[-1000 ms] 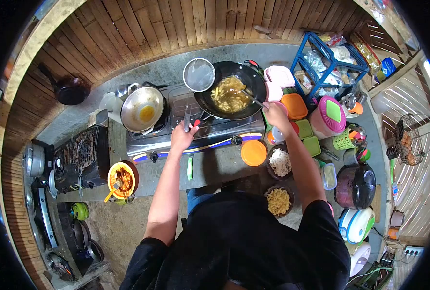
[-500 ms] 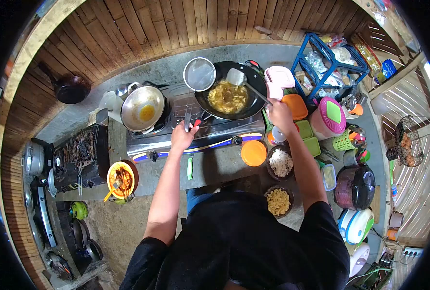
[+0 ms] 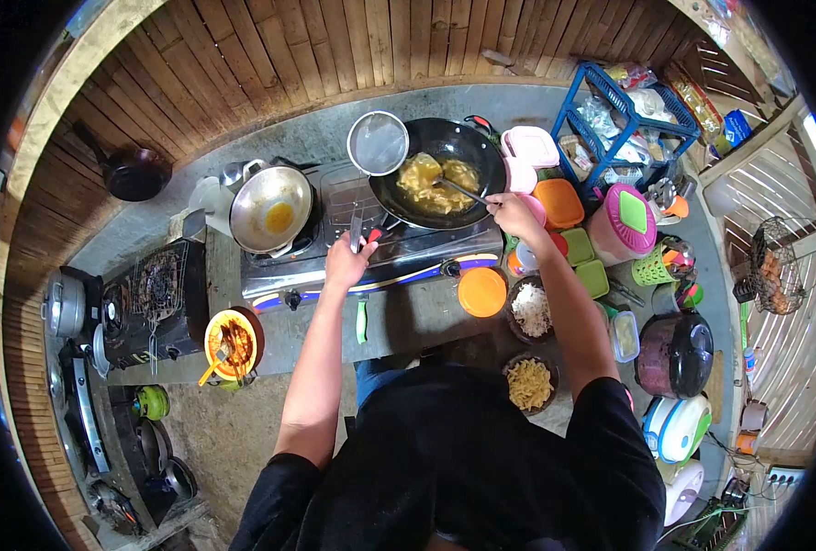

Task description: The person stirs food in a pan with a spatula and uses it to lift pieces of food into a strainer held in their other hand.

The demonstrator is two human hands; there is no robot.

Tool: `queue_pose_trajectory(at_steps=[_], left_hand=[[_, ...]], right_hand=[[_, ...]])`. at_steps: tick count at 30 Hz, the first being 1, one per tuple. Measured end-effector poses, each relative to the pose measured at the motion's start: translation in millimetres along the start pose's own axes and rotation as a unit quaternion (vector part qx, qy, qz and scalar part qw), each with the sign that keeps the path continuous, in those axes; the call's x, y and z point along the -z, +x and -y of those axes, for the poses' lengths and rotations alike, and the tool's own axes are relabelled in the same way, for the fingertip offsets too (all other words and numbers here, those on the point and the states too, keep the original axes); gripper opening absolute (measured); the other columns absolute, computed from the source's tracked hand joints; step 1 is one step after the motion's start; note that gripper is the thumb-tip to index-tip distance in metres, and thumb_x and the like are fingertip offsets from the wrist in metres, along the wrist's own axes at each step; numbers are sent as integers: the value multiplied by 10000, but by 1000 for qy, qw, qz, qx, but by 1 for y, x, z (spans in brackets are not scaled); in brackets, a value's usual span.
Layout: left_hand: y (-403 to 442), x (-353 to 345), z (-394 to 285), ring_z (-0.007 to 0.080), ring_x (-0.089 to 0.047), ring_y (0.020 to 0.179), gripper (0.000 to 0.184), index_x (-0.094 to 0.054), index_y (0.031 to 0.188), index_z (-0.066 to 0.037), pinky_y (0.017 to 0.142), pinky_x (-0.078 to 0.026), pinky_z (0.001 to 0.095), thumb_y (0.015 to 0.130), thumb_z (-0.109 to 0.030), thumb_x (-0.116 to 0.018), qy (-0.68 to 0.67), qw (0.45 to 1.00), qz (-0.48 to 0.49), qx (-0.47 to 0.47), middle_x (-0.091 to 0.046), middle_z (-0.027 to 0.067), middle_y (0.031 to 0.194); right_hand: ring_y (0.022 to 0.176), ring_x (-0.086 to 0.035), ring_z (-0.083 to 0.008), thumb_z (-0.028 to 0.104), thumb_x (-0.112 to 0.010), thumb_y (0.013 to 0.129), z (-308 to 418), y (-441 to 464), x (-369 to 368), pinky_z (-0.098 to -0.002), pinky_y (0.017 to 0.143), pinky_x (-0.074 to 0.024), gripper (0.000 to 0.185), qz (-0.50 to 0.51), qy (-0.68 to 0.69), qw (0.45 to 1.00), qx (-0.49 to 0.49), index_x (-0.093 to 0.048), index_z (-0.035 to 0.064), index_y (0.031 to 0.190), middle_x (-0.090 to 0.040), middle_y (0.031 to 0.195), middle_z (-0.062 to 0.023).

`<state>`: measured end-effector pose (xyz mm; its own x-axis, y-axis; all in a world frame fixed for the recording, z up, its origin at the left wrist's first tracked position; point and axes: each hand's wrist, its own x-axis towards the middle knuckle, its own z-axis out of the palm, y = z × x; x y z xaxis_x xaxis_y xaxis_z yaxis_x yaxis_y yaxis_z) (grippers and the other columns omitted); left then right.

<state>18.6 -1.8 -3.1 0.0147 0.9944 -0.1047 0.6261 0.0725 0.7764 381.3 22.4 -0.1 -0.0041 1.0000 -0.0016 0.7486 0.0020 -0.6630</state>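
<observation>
At the stove, my right hand (image 3: 511, 215) is closed around the dark handle of a spatula (image 3: 463, 190). Its blade is down in the oil of the black wok (image 3: 481, 151), among pale fried pieces (image 3: 419, 179). My left hand (image 3: 346, 263) grips the metal handle of a mesh strainer (image 3: 378, 144), whose round bowl sits over the wok's left rim. The wok's red-and-black handle (image 3: 377, 234) is right beside the left fingers; whether they also hold it I cannot tell. On the left burner stands a silver wok (image 3: 248, 225) with a little yellow oil.
Before the stove (image 3: 335, 254) are an orange lid (image 3: 482, 292), a bowl of white shreds (image 3: 530, 309), a bowl of pale yellow pieces (image 3: 529, 384) and a green-handled utensil (image 3: 361, 321). An orange bowl of red sauce (image 3: 248, 321) stands left. Plastic containers (image 3: 592, 277) crowd the right.
The spatula blade has moved left and down into the fried pieces, and my right hand has shifted slightly left. My left hand and the strainer look nearly unmoved.
</observation>
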Motion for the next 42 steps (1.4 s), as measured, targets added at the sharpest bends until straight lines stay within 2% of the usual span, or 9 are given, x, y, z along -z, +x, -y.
queue_pose_trajectory(at_steps=[5,10,15,17,23,26,33,39,42], left_hand=[[1,-1,3,198,-675,600,304,-587,879,-50,599,-498,347,812,-291,-760,7,1000,-4,-3,-659,103,669],[2,-2,4,211,-661,577,304,-589,880,-70,603,-497,352,806,-316,-752,14,1000,-7,-2,-642,80,613],[1,-2,3,200,-656,572,286,-591,874,-73,600,-494,351,809,-301,-750,11,1000,-10,-1,-639,78,613],[0,-2,2,197,-656,570,286,-590,871,-70,600,-495,351,809,-297,-751,2,1000,-8,-3,-640,81,617],[-1,0,-1,198,-668,582,297,-588,870,-49,589,-499,345,813,-289,-755,-6,1000,-3,-5,-652,96,651],[1,-3,4,199,-658,565,287,-586,873,-62,586,-493,349,813,-288,-751,-6,1000,-7,-12,-642,84,622],[1,-2,4,203,-658,564,293,-585,878,-65,582,-490,356,814,-298,-750,-5,1000,-12,-13,-638,79,611],[1,-1,3,203,-661,569,291,-583,867,-68,587,-492,354,809,-295,-755,-3,1000,-6,-2,-643,80,616],[1,-1,3,206,-665,577,289,-584,864,-70,594,-495,356,811,-297,-753,-5,1000,-7,-6,-645,81,618]], right_hand=[[950,-663,-348,169,-594,892,17,-19,13,-393,844,-509,286,44,54,995,-69,-657,7,1119,-671,1023,-226],[896,-656,-370,161,-590,867,8,-37,29,-454,801,-509,300,-101,-116,985,79,-641,51,1142,-676,946,-213],[814,-659,-396,120,-557,843,21,-60,46,-503,718,-519,261,-134,-235,962,-21,-655,82,1083,-664,843,-228],[900,-632,-422,124,-543,872,24,-63,50,-512,784,-492,264,-84,-263,959,-61,-646,44,1103,-646,968,-258],[858,-657,-396,94,-546,842,3,-58,43,-480,757,-514,189,-5,-120,992,43,-658,-6,957,-667,869,-224],[874,-663,-375,132,-570,868,-6,-58,29,-440,783,-508,250,-9,-22,997,71,-664,14,1068,-672,913,-217],[958,-657,-276,147,-583,898,16,-62,28,-356,858,-482,294,36,-6,999,-35,-627,-15,1139,-676,1034,-194],[870,-663,-357,169,-570,879,9,-61,32,-454,782,-516,304,-10,-97,993,62,-643,82,1160,-674,948,-201],[879,-658,-370,164,-549,874,32,-67,46,-488,773,-518,291,-48,-170,984,-34,-643,80,1136,-675,939,-193]])
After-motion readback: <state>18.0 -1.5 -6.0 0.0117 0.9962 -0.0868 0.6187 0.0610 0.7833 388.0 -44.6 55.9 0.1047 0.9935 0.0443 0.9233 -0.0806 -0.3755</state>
